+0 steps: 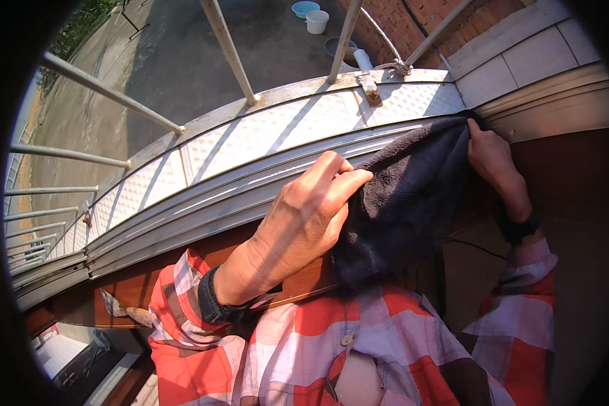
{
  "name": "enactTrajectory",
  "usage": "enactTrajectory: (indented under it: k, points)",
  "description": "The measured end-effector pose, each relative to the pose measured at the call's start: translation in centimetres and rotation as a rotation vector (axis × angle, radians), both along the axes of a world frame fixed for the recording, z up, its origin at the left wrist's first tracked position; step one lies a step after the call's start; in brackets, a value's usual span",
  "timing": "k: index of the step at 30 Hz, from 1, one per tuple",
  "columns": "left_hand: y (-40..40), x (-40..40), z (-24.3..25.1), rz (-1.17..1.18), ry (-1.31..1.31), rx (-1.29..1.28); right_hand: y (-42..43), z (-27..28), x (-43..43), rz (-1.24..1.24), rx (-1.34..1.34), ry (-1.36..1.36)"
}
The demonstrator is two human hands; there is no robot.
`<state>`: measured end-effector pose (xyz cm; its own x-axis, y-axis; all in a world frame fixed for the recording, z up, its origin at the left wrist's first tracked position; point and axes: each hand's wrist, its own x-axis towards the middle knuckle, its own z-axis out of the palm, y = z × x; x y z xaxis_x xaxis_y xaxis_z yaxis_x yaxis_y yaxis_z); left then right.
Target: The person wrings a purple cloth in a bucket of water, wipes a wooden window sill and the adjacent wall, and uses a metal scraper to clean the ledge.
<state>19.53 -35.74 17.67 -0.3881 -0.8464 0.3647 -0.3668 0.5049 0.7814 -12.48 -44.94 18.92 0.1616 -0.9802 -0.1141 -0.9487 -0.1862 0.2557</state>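
A dark, fluffy cloth (406, 198) hangs between my two hands over the inner edge of a window sill. Its upper left edge is pinched by my left hand (309, 208), thumb and fingers closed on it. My right hand (495, 155) grips its upper right corner beside the metal window track (264, 182). Below the cloth, its lower part falls in front of my checked shirt. Black bands circle both wrists. The reddish-brown wooden sill (294, 281) runs under my left forearm.
Metal bars (228, 51) rise beyond a white patterned ledge (264, 127). A rope (398, 66) is tied at one bar. Outside below are a white bucket (316, 23), a blue basin (305, 9) and a brick wall (451, 30). A crumpled item (112, 303) lies on the sill at left.
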Motion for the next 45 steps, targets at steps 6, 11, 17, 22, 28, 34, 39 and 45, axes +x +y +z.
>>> enactTrajectory:
  k: [6,11,17,22,28,34,39,45]
  points:
    - [1.9,0.2,-0.3,0.060,0.102,-0.030,-0.1,-0.8,-0.4,0.022,0.021,0.070]
    - [1.7,-0.9,0.3,0.062,0.052,-0.160,0.0,0.3,-1.5,0.024,-0.028,-0.049]
    - [-2.1,1.3,0.5,0.286,-0.120,-0.304,0.5,1.2,1.8,0.121,-0.115,-0.125]
    - [-2.0,2.2,-0.7,0.307,-0.295,-0.091,0.8,0.5,3.8,0.389,-0.334,-0.283]
    - [-1.7,1.4,-0.5,0.232,-0.458,-0.227,1.0,0.3,4.8,0.474,-0.176,-0.437]
    - [-1.2,0.8,-2.1,0.217,-0.516,-0.299,1.2,0.0,7.7,0.543,-0.112,-0.408]
    - [-1.4,0.7,-2.0,0.183,-0.460,-0.269,1.7,-0.6,11.3,0.653,-0.054,-0.536]
    - [-1.5,2.0,-1.6,0.297,-0.204,-0.076,2.5,-2.6,15.2,0.629,-0.042,-0.766]
